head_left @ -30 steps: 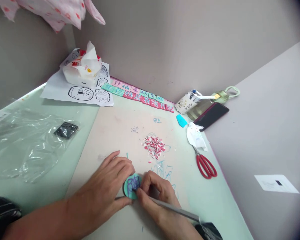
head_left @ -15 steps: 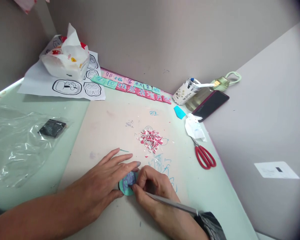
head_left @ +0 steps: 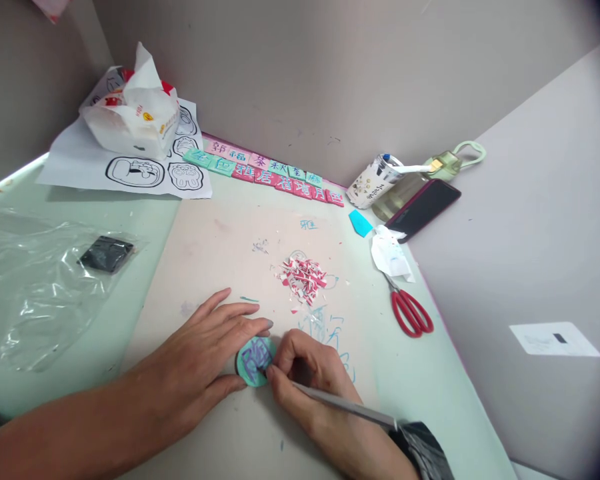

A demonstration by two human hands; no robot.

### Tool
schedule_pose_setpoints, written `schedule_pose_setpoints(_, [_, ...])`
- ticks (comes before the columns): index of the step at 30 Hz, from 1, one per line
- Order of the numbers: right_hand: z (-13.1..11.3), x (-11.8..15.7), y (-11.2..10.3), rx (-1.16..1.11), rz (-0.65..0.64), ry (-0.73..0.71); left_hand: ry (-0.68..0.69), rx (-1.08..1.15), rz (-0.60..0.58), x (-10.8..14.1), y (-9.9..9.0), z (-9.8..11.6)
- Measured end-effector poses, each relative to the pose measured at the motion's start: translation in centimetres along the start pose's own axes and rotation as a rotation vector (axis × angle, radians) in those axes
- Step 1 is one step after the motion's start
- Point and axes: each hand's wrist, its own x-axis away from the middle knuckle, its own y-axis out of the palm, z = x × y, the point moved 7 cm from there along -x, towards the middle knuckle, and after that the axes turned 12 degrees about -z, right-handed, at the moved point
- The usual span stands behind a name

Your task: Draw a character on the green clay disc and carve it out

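Note:
A round green rubber stamp blank (head_left: 247,377) with a purple character drawn on it lies flat on the beige board. Around its left side curves my left hand (head_left: 215,350), thumb at the near edge and index finger at the far edge, the other fingers spread on the board. My right hand (head_left: 310,377) pinches a slim grey carving knife (head_left: 345,404) at the disc's right edge; its tip is hidden by my fingers. A shiny black thing (head_left: 423,450) is at the knife's back end, by my wrist.
Beyond my hands is a pile of red and white shavings (head_left: 304,279) on the beige board (head_left: 205,240). Red-handled scissors (head_left: 411,313), crumpled tissue (head_left: 391,252), a phone (head_left: 425,210) and a can (head_left: 373,181) stand right. Left are a clear bag (head_left: 45,300) and tissue pack (head_left: 130,123). Lettered tiles (head_left: 265,175) line the back.
My left fingers have drawn back slightly, and more of the disc's top and its purple drawing shows. My right hand stays at the disc's right edge with the knife.

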Motion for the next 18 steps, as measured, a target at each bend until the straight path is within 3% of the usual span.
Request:
schedule_pose_setpoints(8, [-0.21, 0.23, -0.01, 0.122, -0.008, -0.075, 0.003, -0.008, 0.011, 0.06, 0.04, 0.01])
schedule_pose_setpoints(18, [-0.26, 0.35, 0.06, 0.136, 0.003, -0.057, -0.037, 0.002, 0.0, 0.09, -0.02, 0.03])
